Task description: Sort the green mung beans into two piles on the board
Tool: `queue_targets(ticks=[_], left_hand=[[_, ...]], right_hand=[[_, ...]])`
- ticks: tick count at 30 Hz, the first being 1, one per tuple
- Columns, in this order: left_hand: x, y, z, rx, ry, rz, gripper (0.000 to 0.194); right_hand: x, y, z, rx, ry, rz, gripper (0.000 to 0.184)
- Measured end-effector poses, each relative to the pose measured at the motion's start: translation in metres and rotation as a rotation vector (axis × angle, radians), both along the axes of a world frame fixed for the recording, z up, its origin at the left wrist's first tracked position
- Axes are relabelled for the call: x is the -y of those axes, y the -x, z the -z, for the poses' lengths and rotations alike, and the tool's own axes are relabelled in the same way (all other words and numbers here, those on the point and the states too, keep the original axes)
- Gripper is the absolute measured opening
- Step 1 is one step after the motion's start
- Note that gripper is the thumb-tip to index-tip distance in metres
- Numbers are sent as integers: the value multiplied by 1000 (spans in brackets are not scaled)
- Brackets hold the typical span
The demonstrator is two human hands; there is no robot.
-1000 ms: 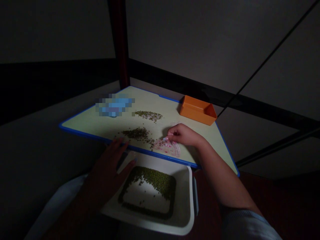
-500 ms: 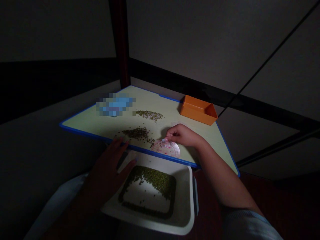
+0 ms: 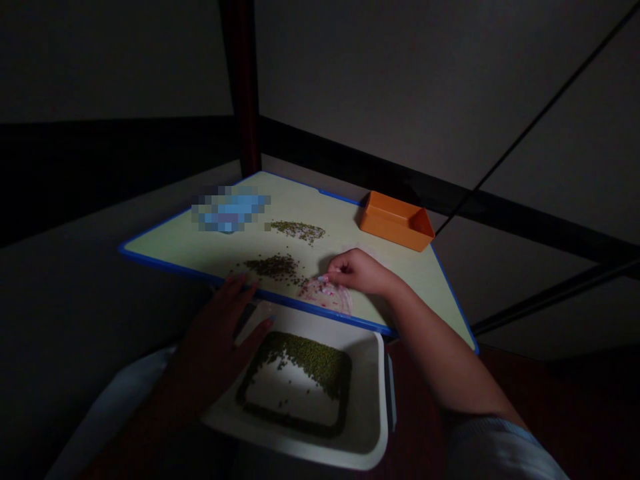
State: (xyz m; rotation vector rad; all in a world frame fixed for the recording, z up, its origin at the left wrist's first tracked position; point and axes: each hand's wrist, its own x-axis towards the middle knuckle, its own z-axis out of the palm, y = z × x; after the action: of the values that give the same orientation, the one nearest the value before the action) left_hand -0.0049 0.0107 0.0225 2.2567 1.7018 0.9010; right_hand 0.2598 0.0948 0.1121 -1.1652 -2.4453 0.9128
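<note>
My right hand (image 3: 355, 272) is over the board, its thumb and fingers pinched on the edge of a clear round disc with pink marks (image 3: 330, 297). The disc lies low over the front of the board, and some small beans are at its left side. Just left of it is a loose pile of dark green beans (image 3: 275, 266). My left hand (image 3: 227, 317) has its fingers apart, with fingertips by the board's front edge and thumb over the white tub (image 3: 370, 400). Green beans (image 3: 320, 363) lie in the tub, below the board's edge.
The pale board (image 3: 345, 210) has a blue rim. Farther back on it lies a second, thinner scatter of beans (image 3: 300, 230). An orange box (image 3: 397, 230) stands at the back right, and a blurred-out blue item (image 3: 233, 212) lies at the left. Dark walls rise behind.
My right hand has shifted slightly left with the clear disc, towards the near bean pile. The disc's tilt has varied a little. My left hand has stayed in place.
</note>
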Motion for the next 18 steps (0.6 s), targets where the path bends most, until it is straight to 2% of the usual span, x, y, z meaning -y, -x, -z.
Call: queue_targets(ticks=[9, 14, 18], left_hand=[[0, -1, -3, 8, 34, 4, 66], [1, 0, -4, 11, 44, -2, 66], [1, 0, -4, 12, 47, -4, 69]], right_hand=[[-3, -16, -3, 51, -54, 145, 22], [-7, -29, -7, -14, -33, 185, 27], [-9, -32, -10, 12, -101, 272, 28]])
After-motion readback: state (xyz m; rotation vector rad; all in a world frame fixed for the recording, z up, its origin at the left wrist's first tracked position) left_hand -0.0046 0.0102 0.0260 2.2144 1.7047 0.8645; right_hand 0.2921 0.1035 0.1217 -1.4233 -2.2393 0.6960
